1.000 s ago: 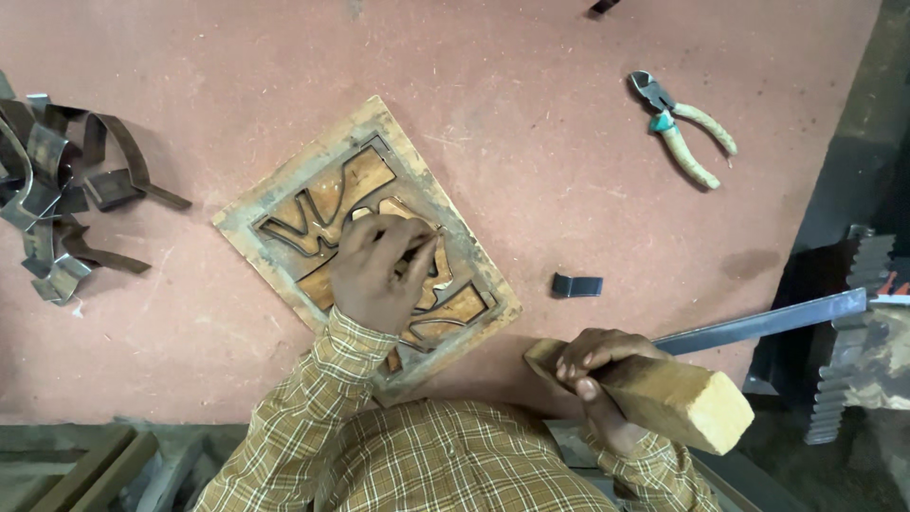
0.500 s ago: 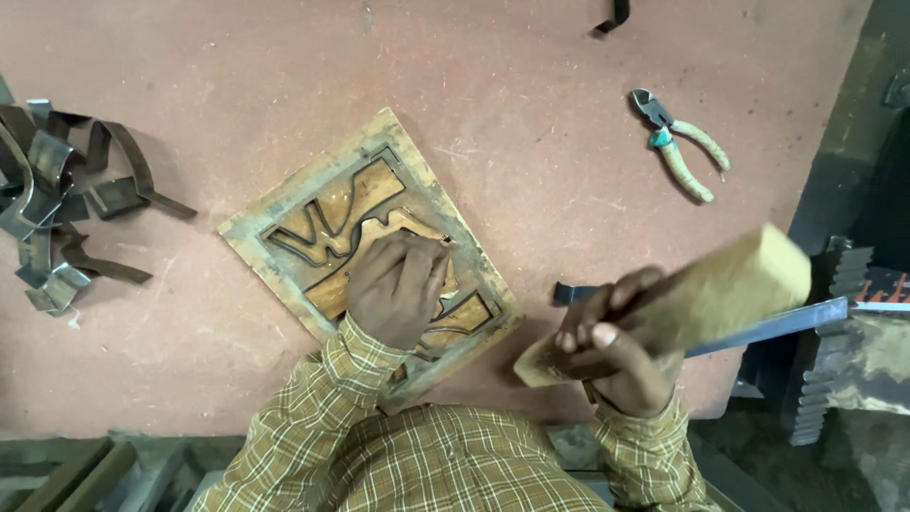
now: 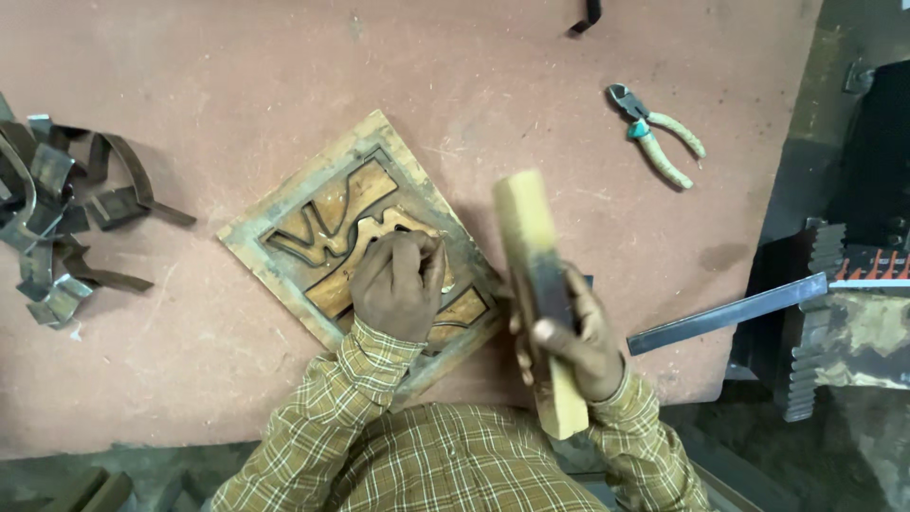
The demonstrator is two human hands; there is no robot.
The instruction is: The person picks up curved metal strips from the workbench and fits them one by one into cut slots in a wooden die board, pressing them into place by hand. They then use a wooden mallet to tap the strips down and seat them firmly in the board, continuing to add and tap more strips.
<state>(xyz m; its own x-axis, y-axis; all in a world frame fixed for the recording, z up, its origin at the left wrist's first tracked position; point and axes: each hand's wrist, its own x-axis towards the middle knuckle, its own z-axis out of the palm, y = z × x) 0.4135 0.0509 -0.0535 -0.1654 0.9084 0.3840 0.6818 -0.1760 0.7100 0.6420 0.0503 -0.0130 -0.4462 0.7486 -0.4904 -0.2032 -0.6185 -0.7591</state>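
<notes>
While our left hand (image 3: 398, 284) stays pressed on the wooden mold (image 3: 355, 242) at mid-table, fingers closed on a small piece, our right hand (image 3: 569, 332), fist tight round the wooden block (image 3: 533, 284), has swung it from 3 o'clock to beside the mold, poised to strike.

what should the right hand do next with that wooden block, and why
Probably bring the wooden block down near the left hand. The right hand holds it raised beside the wooden mould board, where the left hand's fingers press into the carved pattern.
</notes>
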